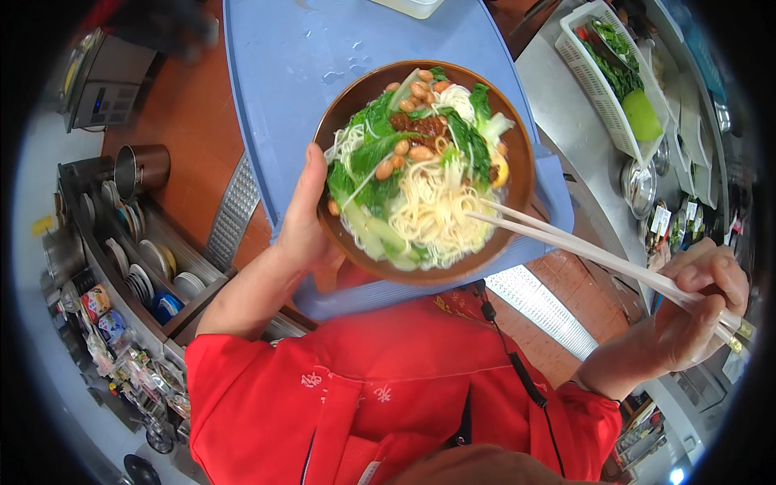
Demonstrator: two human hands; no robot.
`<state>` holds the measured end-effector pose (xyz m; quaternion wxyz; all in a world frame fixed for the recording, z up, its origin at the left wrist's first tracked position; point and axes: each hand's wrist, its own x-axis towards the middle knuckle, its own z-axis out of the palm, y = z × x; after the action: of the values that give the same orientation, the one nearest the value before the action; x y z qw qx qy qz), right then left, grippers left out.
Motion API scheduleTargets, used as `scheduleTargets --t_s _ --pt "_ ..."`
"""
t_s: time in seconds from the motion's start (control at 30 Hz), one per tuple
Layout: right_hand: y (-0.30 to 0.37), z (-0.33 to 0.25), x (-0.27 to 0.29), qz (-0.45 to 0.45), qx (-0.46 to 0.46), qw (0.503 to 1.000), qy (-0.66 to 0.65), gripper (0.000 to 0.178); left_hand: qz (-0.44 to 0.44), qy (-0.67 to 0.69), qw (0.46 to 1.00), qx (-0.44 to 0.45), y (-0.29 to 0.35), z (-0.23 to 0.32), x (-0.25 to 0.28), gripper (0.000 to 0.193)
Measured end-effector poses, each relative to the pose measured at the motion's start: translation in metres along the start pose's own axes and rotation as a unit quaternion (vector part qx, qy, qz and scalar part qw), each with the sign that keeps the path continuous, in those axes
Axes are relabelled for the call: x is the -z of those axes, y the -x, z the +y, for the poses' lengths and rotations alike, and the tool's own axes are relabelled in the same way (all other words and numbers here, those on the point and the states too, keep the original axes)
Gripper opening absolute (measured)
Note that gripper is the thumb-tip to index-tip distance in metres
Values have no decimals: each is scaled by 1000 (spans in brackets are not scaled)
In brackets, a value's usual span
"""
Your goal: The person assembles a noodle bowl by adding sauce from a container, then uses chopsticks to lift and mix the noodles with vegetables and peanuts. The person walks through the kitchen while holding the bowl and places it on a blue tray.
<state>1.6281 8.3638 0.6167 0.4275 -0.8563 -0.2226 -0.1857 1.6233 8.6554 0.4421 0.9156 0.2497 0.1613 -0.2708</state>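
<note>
My left hand (303, 214) grips a brown bowl (524, 174) by its left side, thumb up along the rim and the other fingers hidden beneath. Inside lie pale thin noodles (436, 212), green leafy vegetables (373, 194), peanuts (421, 153) and a dark reddish-brown sauce (427, 127). At the right, my right hand (702, 303) is closed around a pair of long pale chopsticks (598, 257). Their tips reach over the bowl's right side and touch the noodles. The bowl is held up over a blue tabletop (275, 89).
On the metal counter at the right stands a white basket (622, 129) of greens, with metal bowls (638, 186) nearby. At the left, a rack holds stacked plates (139, 284), with a steel pot (141, 168) behind it. Water drops dot the blue tabletop.
</note>
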Motion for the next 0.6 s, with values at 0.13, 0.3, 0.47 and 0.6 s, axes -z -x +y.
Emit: scheduleTargets --t_s 0.13,0.3,0.47,0.6 --pt "-2 13 -18 107 -85 990 -38 25 -24 -66 998 -8 -27 4 32 73" --pt "14 35 -30 118 -186 938 -267 24 14 -80 996 47 -56 7 67 73" --pt "26 38 -25 120 -209 787 -568 26 -4 -83 995 53 -77 6 92 70" --pt "20 33 -30 126 -199 721 -651 24 -3 -79 995 57 -87 1 105 66"
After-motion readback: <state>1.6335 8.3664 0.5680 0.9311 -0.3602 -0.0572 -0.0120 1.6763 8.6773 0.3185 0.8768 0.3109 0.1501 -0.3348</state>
